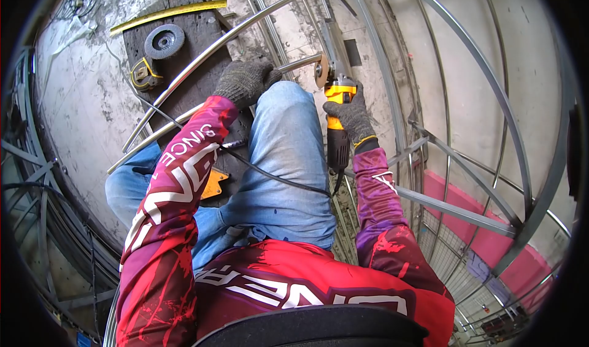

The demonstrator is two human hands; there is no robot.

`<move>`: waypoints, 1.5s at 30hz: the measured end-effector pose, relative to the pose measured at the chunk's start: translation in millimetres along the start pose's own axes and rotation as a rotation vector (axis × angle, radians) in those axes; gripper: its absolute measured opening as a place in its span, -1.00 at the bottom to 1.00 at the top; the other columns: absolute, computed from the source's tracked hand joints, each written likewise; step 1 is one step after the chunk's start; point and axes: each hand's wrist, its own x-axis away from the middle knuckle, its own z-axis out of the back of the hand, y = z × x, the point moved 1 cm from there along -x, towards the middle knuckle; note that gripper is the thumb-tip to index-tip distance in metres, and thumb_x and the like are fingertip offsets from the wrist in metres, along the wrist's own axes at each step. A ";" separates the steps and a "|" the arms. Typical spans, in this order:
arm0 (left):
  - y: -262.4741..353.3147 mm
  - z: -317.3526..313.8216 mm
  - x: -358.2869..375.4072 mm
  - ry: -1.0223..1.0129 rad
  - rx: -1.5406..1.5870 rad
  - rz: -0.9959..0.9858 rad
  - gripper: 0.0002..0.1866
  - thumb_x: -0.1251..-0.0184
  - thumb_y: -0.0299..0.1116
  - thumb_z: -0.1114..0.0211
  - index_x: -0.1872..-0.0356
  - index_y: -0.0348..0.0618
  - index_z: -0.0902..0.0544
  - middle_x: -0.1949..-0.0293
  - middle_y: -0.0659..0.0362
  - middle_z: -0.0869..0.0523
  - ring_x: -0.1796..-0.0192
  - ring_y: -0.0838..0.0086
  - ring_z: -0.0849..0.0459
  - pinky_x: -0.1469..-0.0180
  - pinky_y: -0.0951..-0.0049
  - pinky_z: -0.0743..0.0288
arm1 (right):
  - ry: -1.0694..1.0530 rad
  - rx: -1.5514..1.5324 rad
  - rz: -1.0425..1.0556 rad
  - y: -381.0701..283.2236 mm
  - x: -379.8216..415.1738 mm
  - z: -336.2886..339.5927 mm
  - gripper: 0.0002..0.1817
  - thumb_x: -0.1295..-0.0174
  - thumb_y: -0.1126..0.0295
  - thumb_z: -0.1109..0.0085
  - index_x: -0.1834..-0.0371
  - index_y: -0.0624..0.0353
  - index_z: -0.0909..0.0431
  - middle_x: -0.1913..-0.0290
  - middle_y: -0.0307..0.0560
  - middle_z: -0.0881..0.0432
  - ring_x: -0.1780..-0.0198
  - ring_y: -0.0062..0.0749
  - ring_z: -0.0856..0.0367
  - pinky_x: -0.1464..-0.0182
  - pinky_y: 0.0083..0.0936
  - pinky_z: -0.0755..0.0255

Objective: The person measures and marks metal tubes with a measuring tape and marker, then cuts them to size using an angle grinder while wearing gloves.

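My left hand, in a dark knitted glove, is closed around a thin metal tube beside my raised knee. The tube runs from lower left, under the hand, to the disc of an angle grinder. My right hand, also gloved, is wrapped around the yellow and black body of that grinder. Its brown disc is right at the tube's end. A black power cord trails from the grinder's rear across my thigh and under my left forearm.
A dark wooden board bears a yellow ruler strip, a flap disc and a tape measure. A long curved tube crosses it. An orange welding magnet lies by my leg. Metal frames stand at right; bundled bars at left.
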 end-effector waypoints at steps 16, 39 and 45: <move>-3.5 -1.9 -3.6 -0.048 0.015 0.004 -0.42 -0.47 0.26 -0.09 0.04 -0.06 -0.77 0.16 -0.20 -0.78 0.04 -0.17 -0.75 -0.06 -0.10 -0.58 | 0.019 0.030 0.037 -23.0 11.1 0.4 0.01 0.15 0.51 -0.63 -0.42 0.02 -0.20 -0.06 0.04 -0.55 0.05 -0.17 -0.70 0.00 -0.26 -0.71; -1.6 -2.0 -1.6 -0.013 -0.007 -0.009 -0.45 -0.52 0.18 -0.07 0.08 -0.11 -0.75 0.15 -0.17 -0.78 0.06 -0.12 -0.77 -0.06 -0.07 -0.59 | -0.001 0.056 0.015 -22.1 8.9 1.1 0.01 0.15 0.47 -0.61 -0.43 0.04 -0.18 -0.07 0.06 -0.55 0.02 -0.14 -0.70 -0.06 -0.23 -0.70; -0.5 1.3 -1.2 -0.028 0.015 0.002 -0.40 -0.50 0.25 -0.06 0.03 -0.11 -0.76 0.14 -0.21 -0.78 0.03 -0.15 -0.76 -0.08 -0.08 -0.58 | 0.026 0.083 0.064 -23.6 8.4 1.5 0.01 0.17 0.46 -0.62 -0.42 0.04 -0.21 -0.07 0.04 -0.55 0.01 -0.17 -0.69 -0.07 -0.26 -0.69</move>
